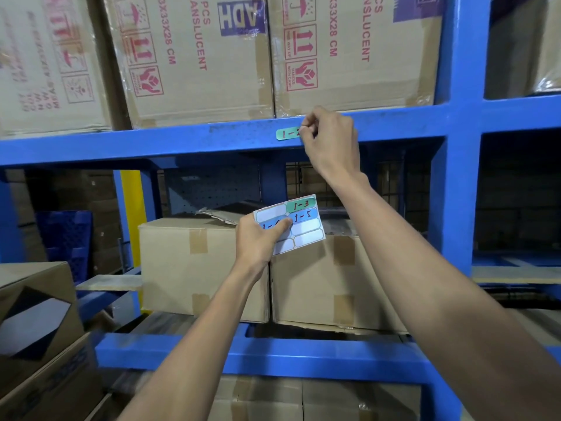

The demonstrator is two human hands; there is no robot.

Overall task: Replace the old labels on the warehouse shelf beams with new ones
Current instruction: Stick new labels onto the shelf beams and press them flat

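A green label (287,134) with red writing "1-" sits on the front of the upper blue shelf beam (182,141). My right hand (329,141) pinches the label's right end with thumb and fingertips and hides the rest of its writing. Lower down, my left hand (258,241) grips a white sticker sheet (299,223), thumb across its middle. The sheet carries a green label "1-3", a blue label "1-5", another blue one partly under my thumb, and several blank spots.
Cardboard boxes (197,56) stand on the upper shelf right above the beam. Two taped boxes (206,268) rest on the shelf below. A blue upright post (458,147) rises to the right. A lower blue beam (243,354) crosses near my forearms, and more boxes (36,329) sit at lower left.
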